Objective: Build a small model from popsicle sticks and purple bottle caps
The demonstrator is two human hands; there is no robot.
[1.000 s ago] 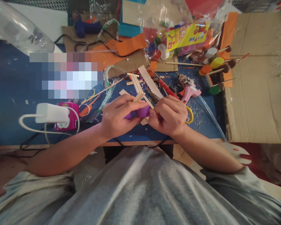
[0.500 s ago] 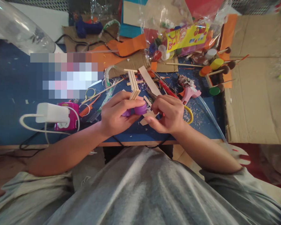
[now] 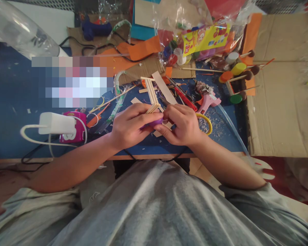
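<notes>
Left hand (image 3: 127,127) closed around purple piece (image 3: 157,121) | right hand (image 3: 183,125) curled at its end, grip unclear | piece over near bench (image 3: 10,106) | stick frame (image 3: 151,91) assembled, attachment unclear

Purple piece (image 3: 157,121) mostly covered by left hand (image 3: 129,125) and right hand (image 3: 182,124), cannot tell where joined sticks (image 3: 152,93) end against left hand, bottle (image 3: 23,30) cut off at upper left, cannot read yellow label (image 3: 206,39).
</notes>
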